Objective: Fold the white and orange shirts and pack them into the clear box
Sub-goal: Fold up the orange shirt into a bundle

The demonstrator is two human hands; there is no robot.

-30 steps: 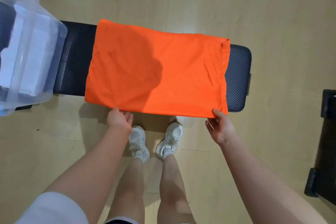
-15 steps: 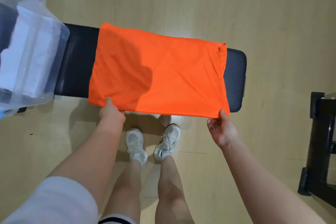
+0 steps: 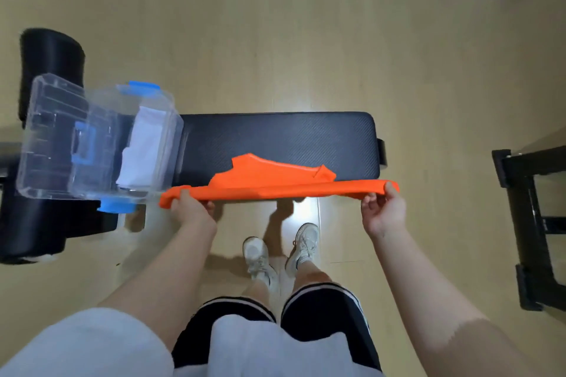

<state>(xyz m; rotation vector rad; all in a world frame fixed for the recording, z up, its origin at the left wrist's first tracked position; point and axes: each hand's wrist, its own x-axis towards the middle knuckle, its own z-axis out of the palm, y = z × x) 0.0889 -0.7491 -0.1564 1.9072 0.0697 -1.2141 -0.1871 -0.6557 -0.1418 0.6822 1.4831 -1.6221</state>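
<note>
over the bench's (image 3: pixel 275 135) near edge, orange shirt (image 3: pixel 269 180) gripped by left hand (image 3: pixel 191 208) and right hand (image 3: pixel 382 211); leftward, touching, clear box (image 3: pixel 92 138) holding white shirt (image 3: pixel 141 150); rightward, black frame (image 3: pixel 533 223).

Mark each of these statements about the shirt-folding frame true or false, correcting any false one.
1. Both hands grip the orange shirt. True: left hand and right hand hold opposite ends.
2. The clear box is empty. False: a folded white shirt lies inside.
3. The orange shirt lies spread flat across the black bench. False: it is lifted along the near edge.
4. The box sits at the bench's left end. True.
</note>
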